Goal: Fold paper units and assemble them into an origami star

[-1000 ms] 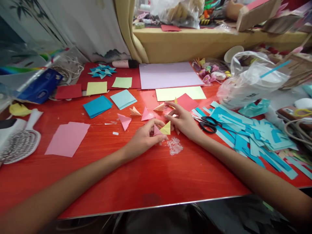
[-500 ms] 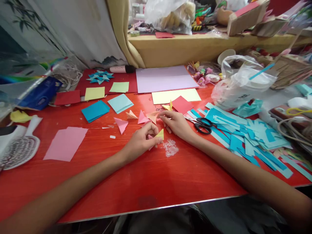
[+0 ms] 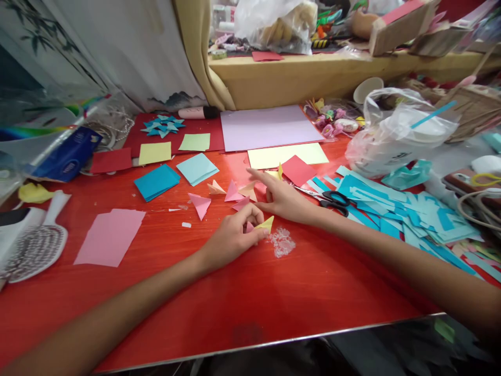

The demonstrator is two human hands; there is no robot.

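Note:
Between the fingertips of my left hand (image 3: 233, 232) is a folded yellow paper piece (image 3: 266, 224), with a bit of pink paper (image 3: 249, 227) beside it. Just behind, my right hand (image 3: 285, 198) is open, its forefinger stretched out over a folded peach paper piece (image 3: 248, 191). I cannot tell whether it touches it. Another yellow folded piece (image 3: 275, 173) lies partly behind that hand. Pink folded pieces (image 3: 200, 205) and a small peach one (image 3: 214, 187) rest on the red table. A heap of clear, whitish bits (image 3: 282, 242) lies right of my left fingertips.
Black-handled scissors (image 3: 332, 201) lie beside a pile of blue paper strips (image 3: 395, 209). Blue squares (image 3: 157, 181), light blue squares (image 3: 197, 168) and pink sheets (image 3: 111, 237) are on the left. A plastic bag with a cup (image 3: 399, 136) stands back right; a hairbrush (image 3: 39, 250) lies far left.
The fingers of my right hand have spread, and its forefinger now reaches farther back. My left hand still holds the yellow piece, tilted a little differently. The whole view has shifted slightly.

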